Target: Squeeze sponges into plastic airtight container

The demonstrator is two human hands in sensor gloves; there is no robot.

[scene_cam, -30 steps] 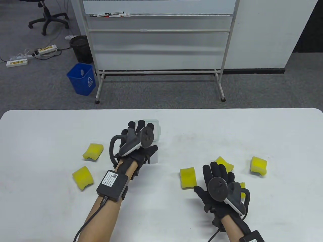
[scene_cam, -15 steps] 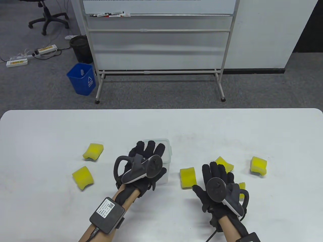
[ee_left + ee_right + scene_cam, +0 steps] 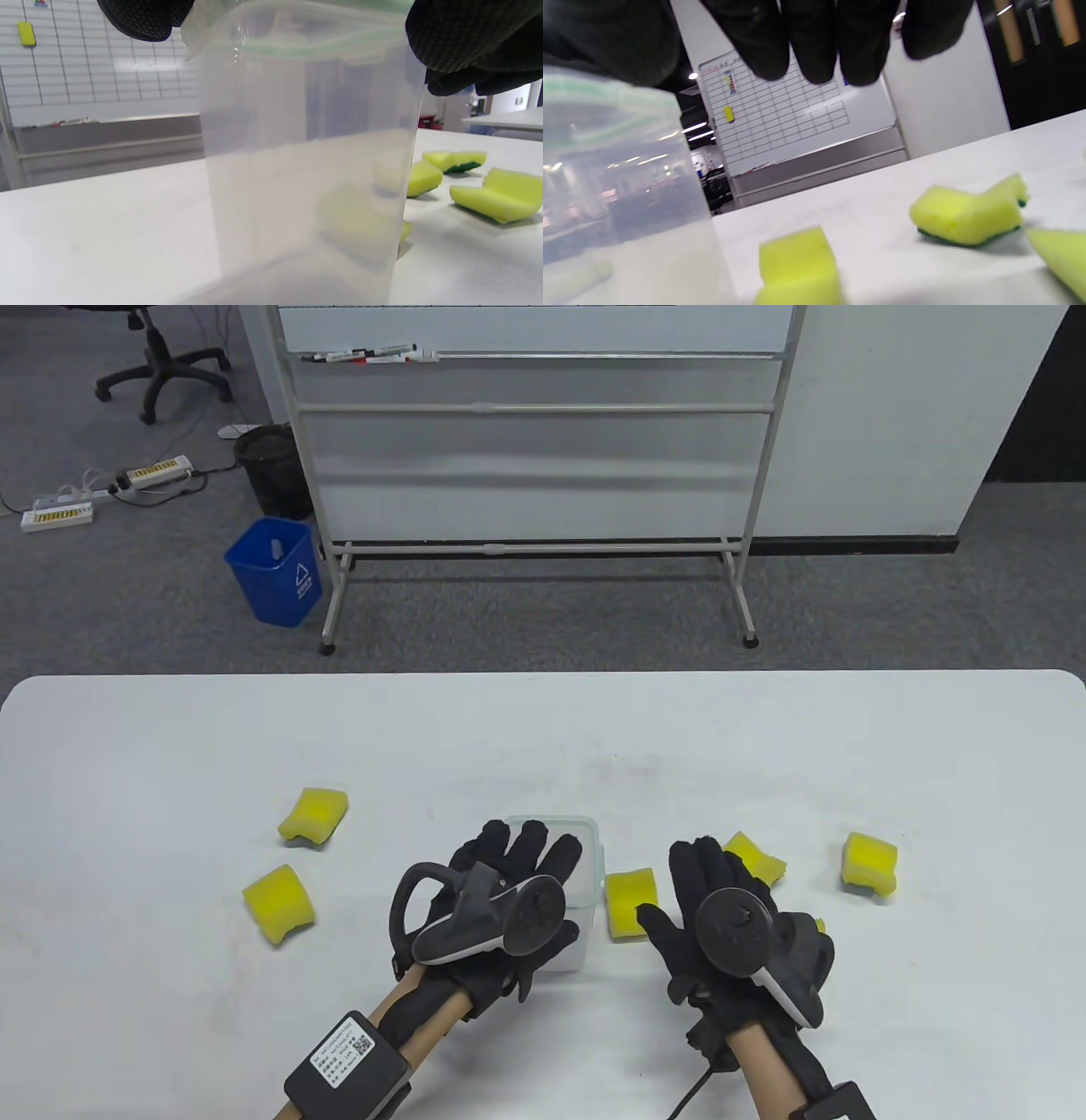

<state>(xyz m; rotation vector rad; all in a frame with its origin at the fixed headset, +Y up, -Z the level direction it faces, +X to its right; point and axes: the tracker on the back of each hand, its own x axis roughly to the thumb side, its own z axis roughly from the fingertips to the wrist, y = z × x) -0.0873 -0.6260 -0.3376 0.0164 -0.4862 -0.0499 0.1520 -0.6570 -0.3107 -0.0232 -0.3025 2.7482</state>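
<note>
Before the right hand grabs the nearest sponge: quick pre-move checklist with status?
1. Container upright on the table: ok.
2. Left hand grips the container from above: ok.
3. Lid off: not ok. The left wrist view shows a green-sealed top under the fingers.
4. Right hand free, holding nothing: ok.
5. Nearest sponge reachable, between container and right hand: ok.
6. Container has room: ok, looks empty through the wall.
</note>
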